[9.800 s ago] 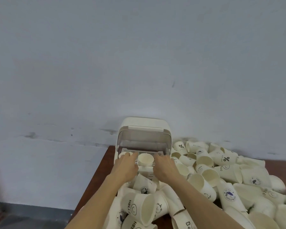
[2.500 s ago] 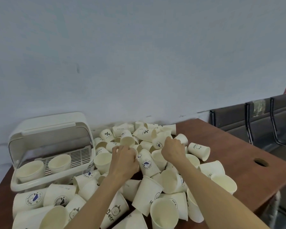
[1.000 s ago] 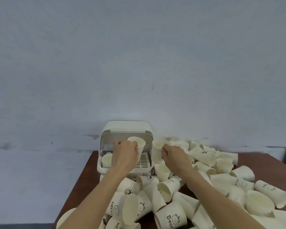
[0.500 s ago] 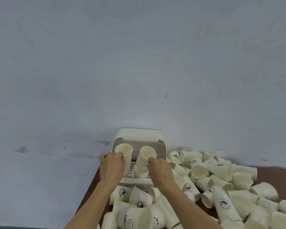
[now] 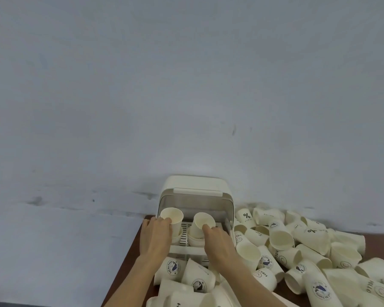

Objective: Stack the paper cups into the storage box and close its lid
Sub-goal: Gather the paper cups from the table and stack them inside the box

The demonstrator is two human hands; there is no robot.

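The left hand (image 5: 156,237) is gripping a paper cup (image 5: 173,219) by its wall, mouth up and nearly upright, and is lowering it into another cup already sitting on the slatted tray at the left of the storage box (image 5: 194,209). The right hand (image 5: 217,239) is closing its fingers on a second cup (image 5: 202,223), which is leaning with its long axis tipped toward 11 o'clock, mouth facing the camera, over the stack at the tray's middle. The box is lying at 12 o'clock from both hands, just beyond the fingertips, at the far left corner of the table (image 5: 124,282). Its lid (image 5: 195,185) is standing swung up and back. In my judgement the right cup is needing to be straightened before it nests. The cups are looking cream, thin-walled and tapered. The loose pile of cups (image 5: 297,247) is spreading from 1 to 4 o'clock, nearer the right hand.
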